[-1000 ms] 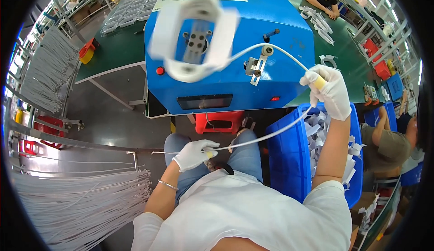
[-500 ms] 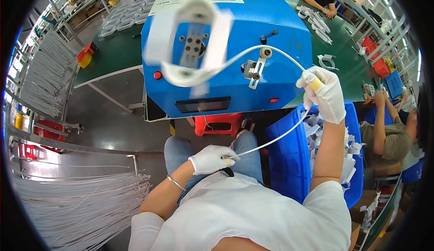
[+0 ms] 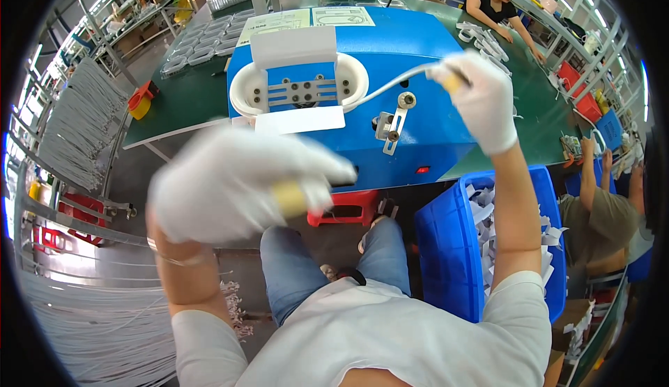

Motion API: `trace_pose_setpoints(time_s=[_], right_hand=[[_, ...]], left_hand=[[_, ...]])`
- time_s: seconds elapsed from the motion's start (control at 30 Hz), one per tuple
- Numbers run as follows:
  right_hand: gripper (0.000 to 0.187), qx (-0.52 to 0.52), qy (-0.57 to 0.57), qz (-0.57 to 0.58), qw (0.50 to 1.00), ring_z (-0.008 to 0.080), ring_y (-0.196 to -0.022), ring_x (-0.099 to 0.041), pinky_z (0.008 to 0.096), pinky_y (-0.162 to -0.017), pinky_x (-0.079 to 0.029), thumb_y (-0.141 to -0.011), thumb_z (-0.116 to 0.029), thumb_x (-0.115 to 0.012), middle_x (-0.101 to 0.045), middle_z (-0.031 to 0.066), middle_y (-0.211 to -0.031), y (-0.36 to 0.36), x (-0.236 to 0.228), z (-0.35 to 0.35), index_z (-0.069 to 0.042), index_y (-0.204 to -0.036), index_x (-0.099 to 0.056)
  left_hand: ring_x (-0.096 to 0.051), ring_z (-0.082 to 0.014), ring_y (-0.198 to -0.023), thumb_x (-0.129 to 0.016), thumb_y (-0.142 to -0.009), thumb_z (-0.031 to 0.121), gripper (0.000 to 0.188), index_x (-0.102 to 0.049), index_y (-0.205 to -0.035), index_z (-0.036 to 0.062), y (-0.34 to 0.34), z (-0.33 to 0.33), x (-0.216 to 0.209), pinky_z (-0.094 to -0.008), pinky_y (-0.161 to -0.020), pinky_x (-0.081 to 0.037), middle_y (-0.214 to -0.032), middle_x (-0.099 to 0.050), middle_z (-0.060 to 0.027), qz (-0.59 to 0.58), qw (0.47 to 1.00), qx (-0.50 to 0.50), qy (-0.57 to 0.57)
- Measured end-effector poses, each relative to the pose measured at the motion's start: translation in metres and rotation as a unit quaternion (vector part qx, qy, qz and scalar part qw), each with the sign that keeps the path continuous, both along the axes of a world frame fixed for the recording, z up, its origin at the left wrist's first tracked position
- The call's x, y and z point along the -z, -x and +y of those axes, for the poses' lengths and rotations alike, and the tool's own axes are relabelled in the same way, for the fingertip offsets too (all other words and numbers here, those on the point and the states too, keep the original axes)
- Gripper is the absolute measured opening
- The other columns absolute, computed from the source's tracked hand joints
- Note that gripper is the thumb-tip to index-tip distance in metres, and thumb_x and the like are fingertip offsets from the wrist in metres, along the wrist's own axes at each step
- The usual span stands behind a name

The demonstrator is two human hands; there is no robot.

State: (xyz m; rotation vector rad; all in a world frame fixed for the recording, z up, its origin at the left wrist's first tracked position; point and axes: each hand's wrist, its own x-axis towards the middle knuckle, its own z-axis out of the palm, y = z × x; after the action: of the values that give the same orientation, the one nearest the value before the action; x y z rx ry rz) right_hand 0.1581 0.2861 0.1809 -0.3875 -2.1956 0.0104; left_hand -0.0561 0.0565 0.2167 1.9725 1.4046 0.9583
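Note:
My gloved right hand (image 3: 477, 94), with yellow on one finger, is closed on a white cable (image 3: 397, 82) at the right of a blue machine (image 3: 439, 45). From there the cable runs left to a white coil (image 3: 244, 90) on the machine's metal winding head (image 3: 303, 93). White paper-like flaps (image 3: 300, 120) stick out at the coil's front and back. In front of the machine, my gloved left hand (image 3: 237, 181) is smeared by motion, just below the coil. Whether it holds anything is hard to make out.
At right stands a blue bin (image 3: 446, 247) full of white scraps. Bundles of white cables (image 3: 104, 324) lie at lower left. A green table (image 3: 536, 122) carries coiled cables and clear trays. A person in black (image 3: 491, 10) sits across it; others work at right.
The winding head has stopped in a level position, no longer blurred. My left hand rose from my lap to the machine's front. My right hand moved up and slightly left with the cable.

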Motion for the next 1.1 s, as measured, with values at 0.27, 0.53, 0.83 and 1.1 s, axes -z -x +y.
trace_pose_setpoints(time_s=[0.27, 0.53, 0.83, 1.1], right_hand=[[0.014, -0.125, -0.190, -0.075, 0.971, 0.0213, -0.084, -0.063, 0.0287, -0.078, -0.051, -0.078, -0.012, -0.070, -0.067, 0.0072, -0.090, 0.130, -0.055, 0.049, -0.011, -0.092, -0.070], [0.023, -0.170, -0.134, 0.061, 0.974, 0.0265, -0.087, -0.060, 0.0321, -0.080, -0.049, -0.075, -0.005, -0.069, -0.064, 0.0088, -0.094, 0.114, -0.051, -0.002, -0.009, -0.098, -0.067], [0.018, -0.072, -0.203, -0.165, 0.962, 0.0259, -0.078, -0.061, 0.0332, -0.068, -0.051, -0.068, -0.006, -0.068, -0.058, 0.0068, -0.082, 0.097, -0.039, -0.050, -0.010, -0.086, -0.066], [0.020, -0.136, 0.119, -0.279, 0.943, 0.0203, -0.076, -0.061, 0.0323, -0.071, -0.050, -0.087, -0.024, -0.059, -0.058, 0.0119, -0.083, 0.110, -0.062, -0.027, -0.006, -0.092, -0.062]], left_hand=[[-0.062, -0.0160, -0.077, -0.061, -0.075, -0.002, 0.026, -0.072, -0.096, 0.0066, 0.065, 0.115, -0.050, -0.0271, -0.076, -0.052, -0.092, -0.069, -0.0083, 0.216, 0.955, 0.020, -0.202], [-0.062, -0.0163, -0.074, -0.066, -0.071, 0.006, 0.023, -0.072, -0.093, 0.0029, 0.090, 0.069, -0.065, -0.0269, -0.072, -0.050, -0.080, -0.068, -0.0084, 0.278, 0.951, -0.132, -0.023], [-0.064, -0.0285, -0.081, -0.057, -0.080, 0.010, 0.017, -0.071, -0.090, 0.0048, 0.073, 0.028, -0.032, -0.0353, -0.076, -0.051, -0.088, -0.067, -0.0149, 0.330, 0.912, -0.228, -0.091], [-0.062, -0.0275, -0.078, -0.066, -0.075, 0.015, 0.018, -0.067, -0.092, 0.0080, 0.051, 0.052, 0.021, -0.0368, -0.070, -0.051, -0.086, -0.064, -0.0089, 0.344, 0.814, -0.269, -0.383]])
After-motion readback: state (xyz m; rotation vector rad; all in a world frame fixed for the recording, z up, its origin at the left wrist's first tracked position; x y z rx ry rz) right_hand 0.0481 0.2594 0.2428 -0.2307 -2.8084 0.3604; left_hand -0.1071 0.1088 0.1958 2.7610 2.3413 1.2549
